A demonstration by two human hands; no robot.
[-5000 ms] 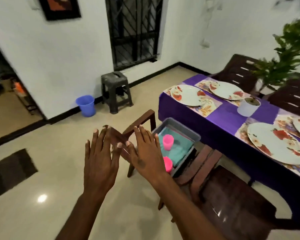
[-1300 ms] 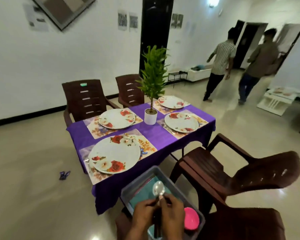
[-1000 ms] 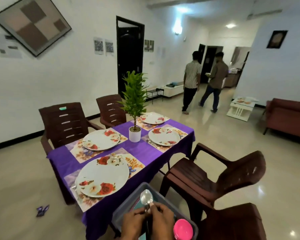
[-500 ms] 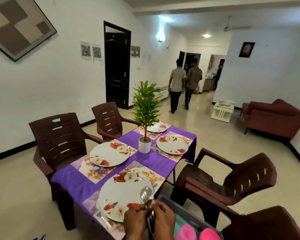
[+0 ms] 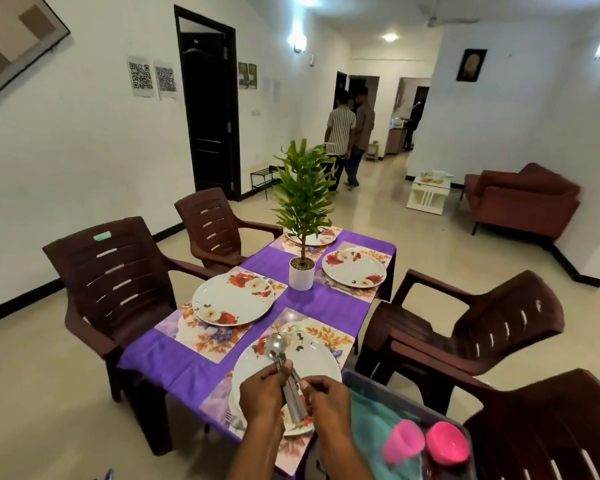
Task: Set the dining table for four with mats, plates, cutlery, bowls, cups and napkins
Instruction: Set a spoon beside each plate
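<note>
Over the nearest plate (image 5: 321,362), both hands grip spoons (image 5: 280,355).
Left hand (image 5: 261,393) and right hand (image 5: 326,398) curl round the handles; bowls upward.

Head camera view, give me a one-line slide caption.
Both hands hold spoons above the nearest floral plate on the purple table.

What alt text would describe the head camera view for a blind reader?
Both hands, left hand and right hand, hold a bundle of spoons above the nearest floral plate on a purple table set with four plates.
</note>
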